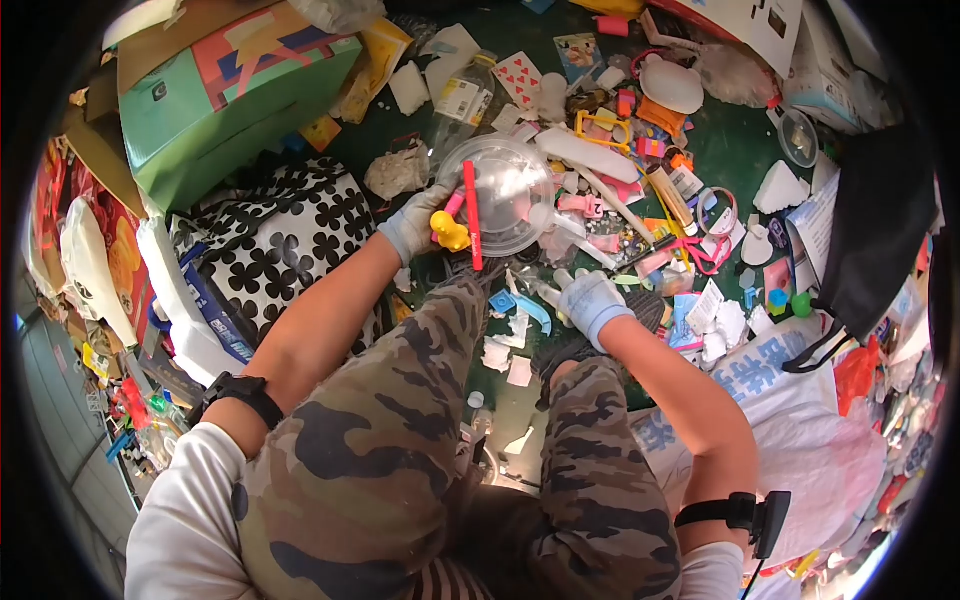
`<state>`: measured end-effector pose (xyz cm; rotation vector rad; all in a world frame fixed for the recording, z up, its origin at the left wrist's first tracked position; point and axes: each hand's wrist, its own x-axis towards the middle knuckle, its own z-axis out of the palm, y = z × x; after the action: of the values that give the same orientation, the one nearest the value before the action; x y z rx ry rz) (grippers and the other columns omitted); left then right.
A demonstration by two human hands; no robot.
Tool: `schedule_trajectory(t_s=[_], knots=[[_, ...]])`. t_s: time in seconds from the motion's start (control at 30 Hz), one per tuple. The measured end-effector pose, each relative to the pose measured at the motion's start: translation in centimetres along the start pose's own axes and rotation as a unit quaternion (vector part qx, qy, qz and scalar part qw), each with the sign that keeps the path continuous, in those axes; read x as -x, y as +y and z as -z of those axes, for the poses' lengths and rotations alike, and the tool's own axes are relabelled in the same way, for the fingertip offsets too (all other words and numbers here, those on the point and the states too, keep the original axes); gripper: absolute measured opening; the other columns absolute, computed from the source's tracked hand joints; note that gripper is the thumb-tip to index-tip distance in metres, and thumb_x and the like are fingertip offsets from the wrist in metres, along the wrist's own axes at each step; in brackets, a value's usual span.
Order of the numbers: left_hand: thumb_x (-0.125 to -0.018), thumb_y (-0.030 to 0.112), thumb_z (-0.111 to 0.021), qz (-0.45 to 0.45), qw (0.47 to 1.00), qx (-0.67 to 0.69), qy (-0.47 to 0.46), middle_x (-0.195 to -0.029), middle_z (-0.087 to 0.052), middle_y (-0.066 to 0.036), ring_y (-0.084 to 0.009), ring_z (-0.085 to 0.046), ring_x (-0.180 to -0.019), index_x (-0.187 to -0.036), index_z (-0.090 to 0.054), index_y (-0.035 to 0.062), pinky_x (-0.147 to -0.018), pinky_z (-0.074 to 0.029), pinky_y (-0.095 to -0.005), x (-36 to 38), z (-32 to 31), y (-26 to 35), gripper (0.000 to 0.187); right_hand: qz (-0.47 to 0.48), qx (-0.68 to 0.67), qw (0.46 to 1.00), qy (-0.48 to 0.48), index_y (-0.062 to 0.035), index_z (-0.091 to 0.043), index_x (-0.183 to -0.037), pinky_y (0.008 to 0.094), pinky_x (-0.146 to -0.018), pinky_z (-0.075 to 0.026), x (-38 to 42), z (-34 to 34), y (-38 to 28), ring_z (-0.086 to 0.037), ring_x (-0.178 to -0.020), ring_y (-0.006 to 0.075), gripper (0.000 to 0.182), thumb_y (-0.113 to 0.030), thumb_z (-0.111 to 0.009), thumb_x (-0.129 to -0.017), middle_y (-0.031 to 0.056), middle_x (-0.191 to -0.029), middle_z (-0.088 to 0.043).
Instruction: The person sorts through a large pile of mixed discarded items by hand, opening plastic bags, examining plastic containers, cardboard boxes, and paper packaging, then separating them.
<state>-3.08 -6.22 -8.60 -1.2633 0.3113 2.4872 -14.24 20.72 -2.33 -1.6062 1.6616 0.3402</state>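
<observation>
My left hand (412, 225), in a light glove, is closed around several things at the middle of the view. Among them are a round clear plastic tub (512, 190), a long red stick (472, 215), a small yellow toy (449, 232) and a pink piece (455, 204). My right hand (592, 302), also gloved, is low over the litter between my shoes, its fingers bent together. A translucent plastic piece (546, 291) lies at its fingertips; whether the fingers grip it is hard to see. Close by is a curved blue plastic piece (533, 314).
Mixed small plastic scraps spread ahead, with a white stick (612, 200) and pink scissors (712, 258). A green box (230, 125) and a clover-patterned bag (290, 240) stand left. At right are a black cloth item (885, 220) and a white woven sack (790, 430).
</observation>
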Motion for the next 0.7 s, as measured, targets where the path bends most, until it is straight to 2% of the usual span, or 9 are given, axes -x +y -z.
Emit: schedule_trajectory(t_s=[0.2, 0.4, 0.43, 0.47, 0.53, 0.57, 0.63, 0.67, 0.7], knots=[[-0.086, 0.036, -0.057, -0.009, 1.0, 0.004, 0.008, -0.095, -0.061, -0.009, -0.0284, -0.062, -0.079, -0.112, -0.054, 0.0111, -0.073, -0.051, -0.0463, 0.1, -0.8, -0.1, 0.036, -0.037, 0.017, 0.998, -0.043, -0.0202, -0.059, -0.106, 0.0369, -0.068, -0.048, -0.2, -1.5, -1.2, -0.057, -0.094, 0.0229, 0.024, -0.018, -0.05, -0.084, 0.0055, -0.104, -0.054], [-0.082, 0.038, -0.06, -0.01, 1.0, -0.017, -0.02, -0.098, -0.063, -0.011, -0.0331, -0.061, -0.089, -0.107, -0.059, 0.0088, -0.08, -0.049, -0.0487, -1.0, 1.1, -0.1, 0.038, -0.091, 0.058, 0.991, 0.078, -0.0148, -0.065, -0.079, 0.0336, -0.066, -0.049, 0.7, -2.5, -0.6, -0.057, -0.088, 0.0217, 0.01, -0.014, -0.056, -0.074, 0.0042, -0.091, -0.054], [-0.085, 0.036, -0.058, -0.014, 1.0, -0.014, 0.001, -0.093, -0.061, -0.009, -0.027, -0.06, -0.079, -0.109, -0.056, 0.0094, -0.072, -0.051, -0.0448, -0.8, 0.4, -0.2, 0.036, -0.121, 0.048, 0.987, 0.091, -0.0139, -0.065, -0.077, 0.0326, -0.067, -0.05, 1.9, -0.4, 0.3, -0.058, -0.088, 0.0217, 0.011, -0.011, -0.056, -0.071, 0.0048, -0.091, -0.055], [-0.087, 0.033, -0.056, -0.019, 1.0, -0.01, 0.022, -0.088, -0.06, -0.007, -0.0209, -0.06, -0.068, -0.111, -0.054, 0.0099, -0.065, -0.052, -0.0409, -0.7, 0.1, -0.4, 0.034, -0.16, -0.007, 0.982, 0.103, -0.0114, -0.064, -0.076, 0.0339, -0.072, -0.049, 2.4, -0.5, 1.9, -0.058, -0.091, 0.0235, 0.008, -0.012, -0.062, -0.068, 0.0065, -0.096, -0.055], [-0.087, 0.033, -0.056, -0.023, 1.0, -0.013, 0.009, -0.089, -0.06, -0.008, -0.0216, -0.06, -0.07, -0.111, -0.054, 0.0099, -0.066, -0.052, -0.0412, -0.7, 0.3, -0.4, 0.034, -0.161, -0.21, 0.954, 0.138, -0.0084, -0.063, -0.075, 0.0345, -0.078, -0.047, 4.5, 1.7, 3.9, -0.057, -0.096, 0.0271, 0.015, -0.017, -0.07, -0.064, 0.0103, -0.11, -0.052], [-0.087, 0.033, -0.055, -0.026, 0.999, -0.022, -0.005, -0.091, -0.061, -0.008, -0.0223, -0.061, -0.072, -0.111, -0.054, 0.0099, -0.067, -0.052, -0.0415, -0.7, 0.3, -0.3, 0.034, -0.16, -0.208, 0.955, 0.137, -0.0084, -0.063, -0.075, 0.0345, -0.078, -0.047, 4.7, 2.2, 3.7, -0.057, -0.096, 0.0271, 0.015, -0.017, -0.07, -0.064, 0.0103, -0.11, -0.052], [-0.087, 0.033, -0.056, -0.03, 0.999, -0.023, 0.005, -0.092, -0.061, -0.008, -0.0232, -0.061, -0.074, -0.111, -0.054, 0.01, -0.068, -0.052, -0.0418, -0.3, -0.4, -0.5, 0.034, -0.004, -0.307, 0.948, 0.087, -0.0067, -0.062, -0.076, 0.0343, -0.083, -0.046, 4.7, 2.9, 2.6, -0.056, -0.099, 0.0297, 0.027, -0.025, -0.076, -0.061, 0.0119, -0.122, -0.047], [-0.087, 0.033, -0.056, -0.035, 0.999, -0.026, 0.014, -0.094, -0.061, -0.009, -0.0241, -0.062, -0.076, -0.111, -0.054, 0.0101, -0.07, -0.052, -0.0421, 0.0, -1.0, -0.5, 0.034, 0.02, -0.288, 0.957, 0.025, -0.0107, -0.064, -0.086, 0.0347, -0.087, -0.044, 3.9, 2.7, 1.3, -0.054, -0.103, 0.0296, 0.03, -0.029, -0.072, -0.063, 0.0102, -0.13, -0.042], [-0.087, 0.033, -0.056, -0.034, 0.999, -0.028, 0.011, -0.094, -0.061, -0.009, -0.0241, -0.062, -0.076, -0.111, -0.054, 0.0101, -0.07, -0.052, -0.0421, 0.3, -1.6, -0.4, 0.034, 0.027, -0.24, 0.97, -0.012, -0.0114, -0.064, -0.087, 0.0352, -0.085, -0.045, 2.9, 1.8, -0.1, -0.055, -0.101, 0.0292, 0.029, -0.028, -0.071, -0.064, 0.0098, -0.126, -0.046]])
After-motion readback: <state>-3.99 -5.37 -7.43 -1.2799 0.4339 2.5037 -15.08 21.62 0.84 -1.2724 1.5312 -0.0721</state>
